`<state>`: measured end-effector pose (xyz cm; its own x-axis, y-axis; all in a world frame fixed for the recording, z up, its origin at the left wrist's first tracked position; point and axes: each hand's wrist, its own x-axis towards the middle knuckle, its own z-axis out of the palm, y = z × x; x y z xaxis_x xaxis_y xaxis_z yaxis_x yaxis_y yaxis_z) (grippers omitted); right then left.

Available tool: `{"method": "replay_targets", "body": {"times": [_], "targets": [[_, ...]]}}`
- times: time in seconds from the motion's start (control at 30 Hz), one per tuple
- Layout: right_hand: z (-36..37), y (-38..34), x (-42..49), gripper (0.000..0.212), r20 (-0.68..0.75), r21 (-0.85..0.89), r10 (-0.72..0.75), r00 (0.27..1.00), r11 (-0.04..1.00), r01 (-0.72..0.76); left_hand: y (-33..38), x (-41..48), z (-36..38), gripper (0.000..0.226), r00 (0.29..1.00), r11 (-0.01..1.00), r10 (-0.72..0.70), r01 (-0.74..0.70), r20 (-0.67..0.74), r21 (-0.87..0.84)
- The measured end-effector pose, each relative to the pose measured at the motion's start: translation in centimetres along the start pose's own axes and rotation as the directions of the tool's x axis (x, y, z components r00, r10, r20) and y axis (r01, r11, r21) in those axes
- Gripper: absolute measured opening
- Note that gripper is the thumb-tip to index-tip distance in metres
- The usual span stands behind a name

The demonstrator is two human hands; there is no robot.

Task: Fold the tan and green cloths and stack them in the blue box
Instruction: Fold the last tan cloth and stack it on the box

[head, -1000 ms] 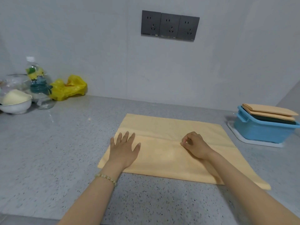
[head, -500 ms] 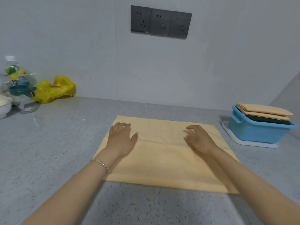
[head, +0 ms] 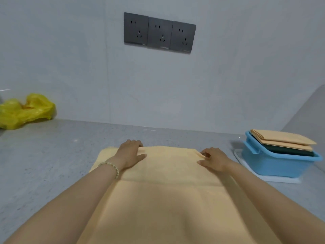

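Left hand (head: 131, 153) and right hand (head: 215, 160), apart, gripped the far edge of the tan cloth (head: 167, 175); lifting both together should keep the fold square.

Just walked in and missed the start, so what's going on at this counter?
A person is folding a tan cloth spread on the grey counter. The left hand grips the cloth's far edge, and the right hand pinches that edge nearer the blue box. The box holds folded tan cloths on top of a dark green cloth.
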<state>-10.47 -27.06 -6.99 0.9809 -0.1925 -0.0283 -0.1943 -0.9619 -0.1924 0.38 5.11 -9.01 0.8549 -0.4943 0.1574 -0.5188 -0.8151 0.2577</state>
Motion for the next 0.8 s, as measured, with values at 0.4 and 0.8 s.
{"method": "replay_targets", "body": {"times": [0.4,0.8], "targets": [[-2.6,-0.4,-8.9,0.009,-0.392,-0.001,-0.275,0.878,0.955,0.298,-0.3,-7.3,-5.8,0.028,0.89,0.918,0.378,-0.327,-0.254,0.224],[-0.5,-0.5,-22.4,0.032,-0.379,-0.408,-0.645,0.664,0.76,0.505,2.2,-20.4,-5.8,0.025,0.753,0.763,0.626,-0.536,-0.203,0.362]]}}
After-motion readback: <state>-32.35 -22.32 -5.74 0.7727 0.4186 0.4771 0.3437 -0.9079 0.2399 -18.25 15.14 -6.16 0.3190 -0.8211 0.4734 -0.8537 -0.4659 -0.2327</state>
